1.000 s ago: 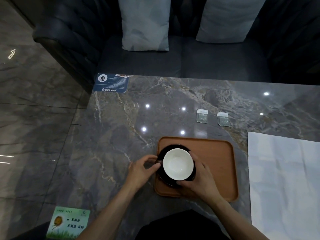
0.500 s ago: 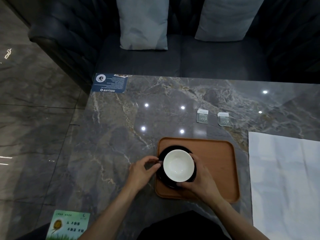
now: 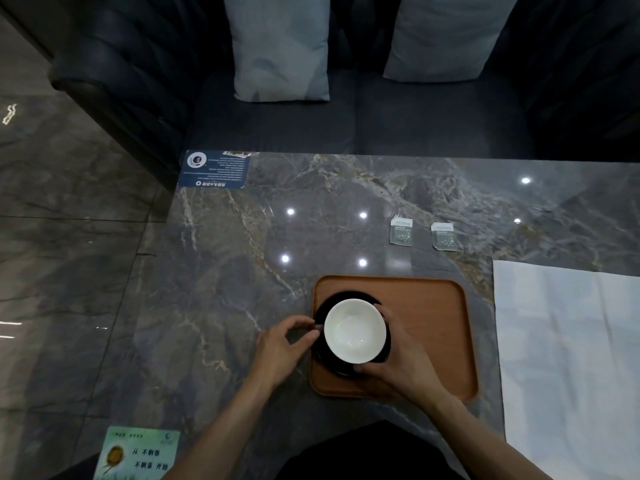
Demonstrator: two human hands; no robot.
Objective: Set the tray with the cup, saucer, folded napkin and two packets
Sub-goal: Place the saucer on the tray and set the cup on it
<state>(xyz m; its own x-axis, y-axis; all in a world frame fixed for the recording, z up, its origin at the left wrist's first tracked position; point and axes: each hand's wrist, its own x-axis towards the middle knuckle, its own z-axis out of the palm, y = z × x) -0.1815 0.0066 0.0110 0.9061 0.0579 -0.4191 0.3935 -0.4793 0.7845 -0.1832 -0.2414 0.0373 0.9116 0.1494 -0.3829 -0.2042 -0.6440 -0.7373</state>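
A white-lined cup [image 3: 355, 330] with a dark outside sits on a black saucer [image 3: 323, 356] at the left end of the brown tray [image 3: 433, 327]. My right hand [image 3: 401, 365] wraps the cup's near right side. My left hand [image 3: 282, 344] pinches the cup's handle or the saucer's left rim; which one is unclear. Two small grey-green packets [image 3: 401, 231] [image 3: 444, 236] lie on the table beyond the tray. A white napkin [image 3: 568, 358] lies spread flat to the right of the tray.
The marble table [image 3: 225, 289] ends at the left over a tiled floor. A blue card [image 3: 214, 169] lies at the far left corner, a green card [image 3: 138, 453] at the near left. A dark sofa with two cushions [image 3: 280, 46] stands behind.
Both hands stay on the cup and saucer; the cup has turned or shifted slightly on the tray. The view has tilted a little.
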